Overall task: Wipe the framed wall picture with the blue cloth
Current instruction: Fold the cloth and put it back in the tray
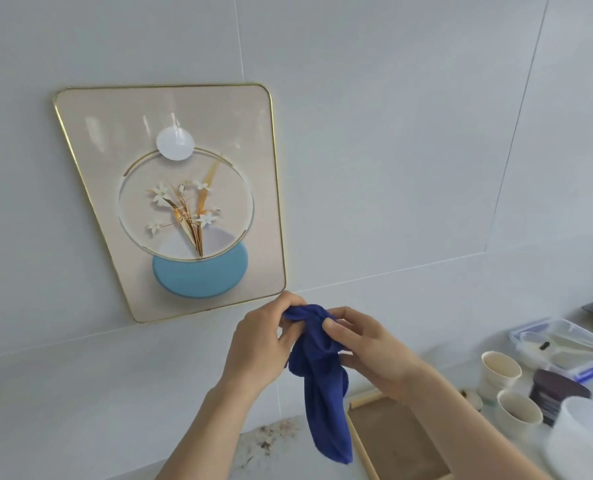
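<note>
The framed picture [181, 199] hangs on the white tiled wall at left, with a thin gold frame, a flower motif in a ring and a light blue disc below. The dark blue cloth [322, 382] hangs bunched between both hands, just below and right of the picture's lower right corner. My left hand [260, 344] pinches the cloth's top from the left. My right hand [364, 344] grips it from the right. The cloth's loose end dangles down toward the counter. Neither hand nor the cloth touches the picture.
On the counter at lower right stand two paper cups [499, 372], a clear plastic box [561, 341], a dark object [554, 393] and a white bowl [586, 438]. A wooden tray [395, 441] lies beneath the cloth.
</note>
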Motion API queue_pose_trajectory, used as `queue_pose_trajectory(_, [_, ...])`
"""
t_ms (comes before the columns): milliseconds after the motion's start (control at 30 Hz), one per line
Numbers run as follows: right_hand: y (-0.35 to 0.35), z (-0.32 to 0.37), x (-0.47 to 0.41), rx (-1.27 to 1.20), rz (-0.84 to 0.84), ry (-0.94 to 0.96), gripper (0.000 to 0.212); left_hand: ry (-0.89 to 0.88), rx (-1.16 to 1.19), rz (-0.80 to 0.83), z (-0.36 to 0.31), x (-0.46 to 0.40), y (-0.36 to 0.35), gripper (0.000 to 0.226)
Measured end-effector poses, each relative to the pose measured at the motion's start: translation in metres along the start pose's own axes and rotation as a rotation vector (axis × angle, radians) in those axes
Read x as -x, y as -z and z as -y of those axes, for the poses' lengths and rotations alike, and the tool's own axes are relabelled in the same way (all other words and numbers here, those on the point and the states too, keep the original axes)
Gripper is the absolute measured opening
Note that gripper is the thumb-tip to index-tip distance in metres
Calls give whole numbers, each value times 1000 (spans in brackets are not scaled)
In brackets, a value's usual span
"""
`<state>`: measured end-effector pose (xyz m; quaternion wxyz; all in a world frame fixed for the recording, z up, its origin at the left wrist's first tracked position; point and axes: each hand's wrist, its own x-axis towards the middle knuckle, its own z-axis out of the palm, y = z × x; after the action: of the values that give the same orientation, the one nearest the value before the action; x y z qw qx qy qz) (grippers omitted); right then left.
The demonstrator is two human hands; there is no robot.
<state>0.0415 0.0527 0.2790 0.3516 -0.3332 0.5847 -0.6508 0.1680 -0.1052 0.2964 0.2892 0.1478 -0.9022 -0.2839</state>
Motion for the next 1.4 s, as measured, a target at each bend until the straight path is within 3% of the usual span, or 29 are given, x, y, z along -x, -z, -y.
queue_pose_trajectory(100, [31,-16,10,200,-52,0,30,18,-35,18,-10,-8,-23,15])
queue_pose_trajectory(200, [62,-28,16,380,-168,11,12,51,-121,100,-14,-16,-48,8])
queue_pose_trajectory(333, [97,-39,18,603,-258,0,25,102,-142,194,-15,-18,-81,5])
queue_pose_trajectory(433, [118,-55,18,732,-305,10,23,149,-172,233,-17,-16,-109,9])
queue_pose_trajectory(933, [190,-184,-3,759,-456,-105,30,379,-181,294,14,-12,-272,15])
queue_pose_trajectory(1033, [195,-224,1,790,-404,-123,32,492,-49,362,32,4,-306,18])
queue_pose_trajectory(1200, [194,-278,19,882,-167,-329,52,539,78,676,55,44,-350,57])
queue_pose_trajectory(1300, [193,-297,32,1056,44,-472,57,425,-173,915,69,64,-363,74])
queue_pose_trajectory(1400, [191,-311,41,1192,147,-584,79,275,-443,1044,80,75,-365,82])
